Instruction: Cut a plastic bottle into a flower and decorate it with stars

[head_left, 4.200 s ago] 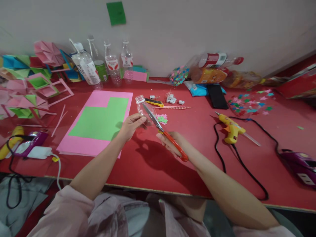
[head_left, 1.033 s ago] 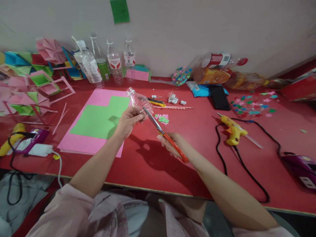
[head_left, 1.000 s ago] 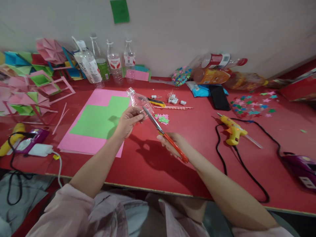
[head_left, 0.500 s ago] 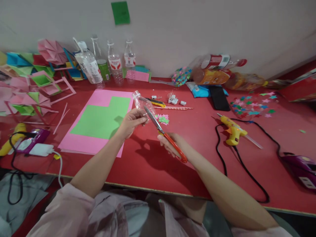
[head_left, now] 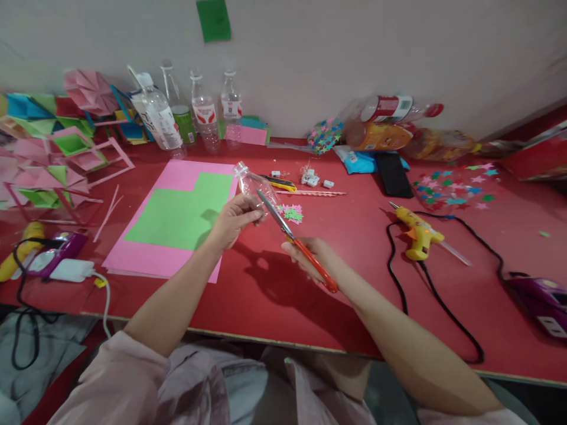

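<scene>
My left hand (head_left: 239, 219) is closed on a clear plastic bottle top (head_left: 250, 182), its neck pointing up and away from me. In my right hand (head_left: 310, 260) is a pair of scissors (head_left: 305, 251) with red-orange handles, the blades lying at the cut edge of the plastic near my left fingertips. Whether the blades touch the plastic is hard to make out. Just beyond the blades sits a small pile of pink and green paper stars (head_left: 292, 213). Green paper (head_left: 177, 215) rests on pink sheets (head_left: 146, 260) left of my hands.
Behind lie a yellow box cutter (head_left: 281, 184), a striped stick (head_left: 314, 193) and small white pieces (head_left: 310, 177). Clear bottles (head_left: 206, 115) stand along the wall. A yellow glue gun (head_left: 419, 233) with its black cord and a phone (head_left: 393, 175) are at right; paper shapes (head_left: 48, 159) crowd the left.
The bottle top has tilted slightly, its neck shifting a little left. Both hands and the scissors are in nearly the same place; the view has moved very slightly.
</scene>
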Demonstrator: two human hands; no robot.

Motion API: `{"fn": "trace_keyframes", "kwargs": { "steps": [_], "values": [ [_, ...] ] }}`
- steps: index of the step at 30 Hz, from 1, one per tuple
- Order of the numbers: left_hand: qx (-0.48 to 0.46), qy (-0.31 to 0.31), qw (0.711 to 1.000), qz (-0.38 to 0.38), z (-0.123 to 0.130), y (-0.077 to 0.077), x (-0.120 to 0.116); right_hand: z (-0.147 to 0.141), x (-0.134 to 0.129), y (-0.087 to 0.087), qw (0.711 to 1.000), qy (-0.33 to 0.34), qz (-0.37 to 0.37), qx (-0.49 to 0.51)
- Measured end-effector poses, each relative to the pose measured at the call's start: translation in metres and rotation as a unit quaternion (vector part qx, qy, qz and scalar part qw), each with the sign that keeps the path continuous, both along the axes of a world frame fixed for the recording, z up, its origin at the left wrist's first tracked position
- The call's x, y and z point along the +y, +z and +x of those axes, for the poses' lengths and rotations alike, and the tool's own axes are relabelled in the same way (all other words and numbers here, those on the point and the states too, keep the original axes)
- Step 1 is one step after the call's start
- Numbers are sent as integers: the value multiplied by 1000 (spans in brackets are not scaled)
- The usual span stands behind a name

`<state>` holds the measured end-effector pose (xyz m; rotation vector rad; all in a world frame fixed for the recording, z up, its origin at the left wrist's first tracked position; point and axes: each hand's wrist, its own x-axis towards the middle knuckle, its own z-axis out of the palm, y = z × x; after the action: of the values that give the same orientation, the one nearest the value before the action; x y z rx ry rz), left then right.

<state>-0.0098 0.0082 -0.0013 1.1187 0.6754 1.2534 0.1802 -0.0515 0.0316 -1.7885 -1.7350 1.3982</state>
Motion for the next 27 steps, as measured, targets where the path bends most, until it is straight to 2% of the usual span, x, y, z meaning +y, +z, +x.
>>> {"fn": "trace_keyframes", "kwargs": {
  "steps": [7,12,19,27],
  "values": [
    [8,8,1000,4,-1,1,1,-1,2,-1,1000,-9,0,-12],
    [42,-8,999,29,0,0,1,1,2,-3,999,16,9,36],
    [82,-20,995,46,2,-1,-1,1,1,0,1000,-13,-15,9],
    [78,-22,995,61,2,-3,-1,-2,-3,4,999,-39,2,-7]
  ]
}}
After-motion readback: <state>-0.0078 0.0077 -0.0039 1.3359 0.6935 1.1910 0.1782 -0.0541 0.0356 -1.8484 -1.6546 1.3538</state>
